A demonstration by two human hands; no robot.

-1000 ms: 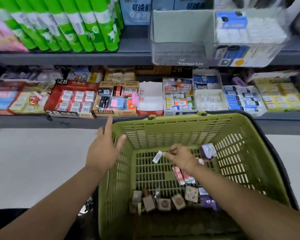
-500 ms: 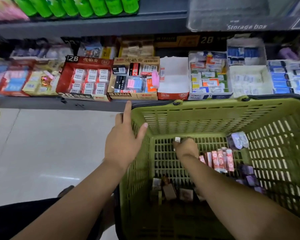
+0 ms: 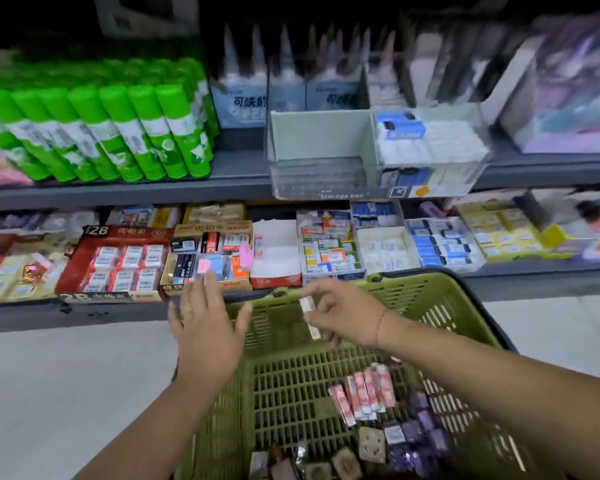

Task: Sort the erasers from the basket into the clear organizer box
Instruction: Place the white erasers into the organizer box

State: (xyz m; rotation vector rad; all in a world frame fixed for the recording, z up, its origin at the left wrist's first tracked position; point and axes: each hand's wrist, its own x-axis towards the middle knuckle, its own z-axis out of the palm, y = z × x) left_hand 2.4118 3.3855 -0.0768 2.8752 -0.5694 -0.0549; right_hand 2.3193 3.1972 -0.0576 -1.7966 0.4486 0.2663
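Note:
A green plastic basket [image 3: 413, 299] sits in front of me with several wrapped erasers [image 3: 364, 396] in pink, purple and brown along its bottom. My right hand [image 3: 347, 317] is raised above the basket's far rim and pinches small white erasers [image 3: 309, 315] between its fingers. My left hand [image 3: 205, 327] hovers over the basket's left rim, fingers spread, holding nothing. The clear organizer box [image 3: 326, 181], marked "Storage box", stands on the upper shelf; its left compartment looks empty, its right compartment holds white and blue erasers [image 3: 426, 140].
Green glue sticks [image 3: 118, 133] fill the upper shelf at left. Open cartons of erasers [image 3: 222, 258] line the lower shelf right behind the basket. White glue bottles [image 3: 284, 84] stand behind the organizer box. Pale floor lies at left.
My right hand has lifted out of the basket with the white erasers, up to the far rim. The view has tilted upward, bringing the organizer box back in. My left hand has come off the rim.

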